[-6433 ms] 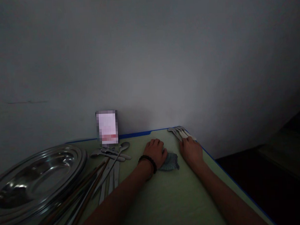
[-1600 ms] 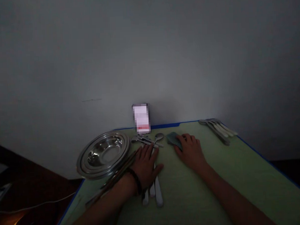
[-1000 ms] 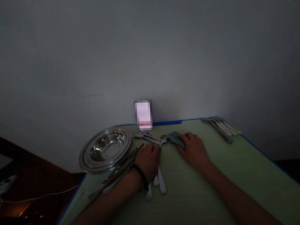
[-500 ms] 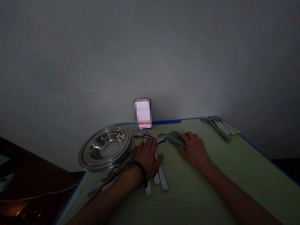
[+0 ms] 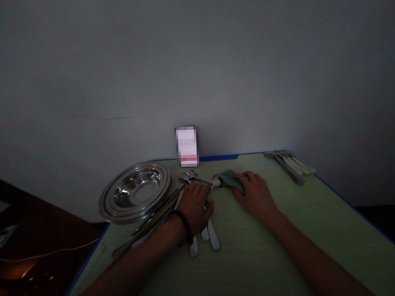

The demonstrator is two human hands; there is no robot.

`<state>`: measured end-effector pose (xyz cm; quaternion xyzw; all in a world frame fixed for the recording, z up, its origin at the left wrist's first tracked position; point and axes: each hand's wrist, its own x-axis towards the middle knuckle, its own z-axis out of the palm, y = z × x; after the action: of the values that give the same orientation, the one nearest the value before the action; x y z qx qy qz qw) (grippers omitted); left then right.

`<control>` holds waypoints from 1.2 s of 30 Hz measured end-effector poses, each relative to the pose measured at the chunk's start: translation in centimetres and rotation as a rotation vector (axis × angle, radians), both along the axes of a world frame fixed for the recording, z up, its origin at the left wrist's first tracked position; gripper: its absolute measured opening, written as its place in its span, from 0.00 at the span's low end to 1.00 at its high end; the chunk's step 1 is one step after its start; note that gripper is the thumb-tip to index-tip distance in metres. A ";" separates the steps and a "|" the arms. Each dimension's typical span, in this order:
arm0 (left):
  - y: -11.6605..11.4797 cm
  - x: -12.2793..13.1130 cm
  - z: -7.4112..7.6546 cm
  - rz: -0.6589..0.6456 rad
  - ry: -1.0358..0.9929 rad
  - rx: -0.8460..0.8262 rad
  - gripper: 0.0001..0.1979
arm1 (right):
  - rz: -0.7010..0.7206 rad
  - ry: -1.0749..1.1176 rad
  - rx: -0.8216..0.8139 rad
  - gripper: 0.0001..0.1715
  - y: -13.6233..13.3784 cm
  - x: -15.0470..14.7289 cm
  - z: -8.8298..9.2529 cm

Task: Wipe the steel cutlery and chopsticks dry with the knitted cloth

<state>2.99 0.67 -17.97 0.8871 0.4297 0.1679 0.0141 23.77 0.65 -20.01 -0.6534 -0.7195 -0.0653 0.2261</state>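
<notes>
On the green table, my left hand (image 5: 193,204), with a dark beaded bracelet, lies over a spread of metal cutlery. Its fingers curl down around a metal spoon (image 5: 215,181), whose head sticks out to the right. Handles (image 5: 213,237) of several pieces show below the palm, and shiny heads (image 5: 187,176) lie beyond the fingertips. Closed on a folded grey-green cloth (image 5: 230,178), my right hand (image 5: 255,193) holds it against the spoon's head, which the cloth partly covers. Long thin sticks, seemingly chopsticks (image 5: 154,218), run beside my left forearm.
Nested steel dishes (image 5: 104,205) stand at the left edge. A phone (image 5: 187,146) with a lit screen leans on the wall (image 5: 247,77) at the back. Cutlery, some with white handles (image 5: 297,165), lies fanned at the back right. A white cable (image 5: 58,253) hangs left of the table.
My left fingers have curled in from lying flatter over the cutlery. The cloth in my right hand now overlaps the spoon's head. The view has tilted slightly.
</notes>
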 end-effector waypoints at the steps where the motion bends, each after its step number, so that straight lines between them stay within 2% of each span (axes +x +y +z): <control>1: 0.0 0.0 0.0 -0.013 -0.005 -0.007 0.14 | -0.004 0.000 -0.006 0.20 0.0 0.0 0.1; 5: 0.1 0.0 0.0 -0.065 -0.024 -0.029 0.16 | -0.044 0.002 -0.014 0.24 0.0 -0.1 0.3; 10: 0.3 0.0 0.0 -0.041 -0.016 -0.051 0.13 | -0.055 0.005 -0.002 0.20 0.0 -0.2 0.1; 12: 0.2 0.0 0.1 -0.068 -0.016 -0.073 0.11 | -0.059 0.052 0.012 0.19 0.1 0.0 0.0; 16: 0.0 0.0 0.2 -0.138 -0.061 -0.114 0.07 | -0.060 0.329 0.143 0.20 0.7 0.7 -0.3; 19: -0.1 0.1 0.2 -0.075 -0.164 -0.101 0.09 | -0.025 0.450 0.237 0.25 1.0 1.2 -0.5; 24: 0.1 0.1 -0.1 0.009 -0.279 -0.082 0.11 | 0.083 0.494 0.196 0.27 0.9 0.9 -0.3; 28: 0.2 0.0 0.0 0.006 -0.264 -0.113 0.11 | -0.028 0.673 0.114 0.23 0.6 0.6 0.3; 31: 0.1 0.0 0.2 0.015 -0.312 -0.128 0.13 | -0.122 0.878 0.077 0.24 0.6 1.2 0.6; 33: 0.1 0.0 0.3 0.029 -0.340 -0.149 0.14 | -0.140 1.009 0.093 0.23 0.7 1.9 0.5; 36: 0.2 0.0 0.4 0.040 -0.342 -0.171 0.15 | -0.133 1.191 0.142 0.17 0.9 2.9 0.1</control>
<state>2.96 0.91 -17.59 0.8326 0.4511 0.2795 0.1588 26.72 1.53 -19.90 -0.6046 -0.4205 0.2499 0.6286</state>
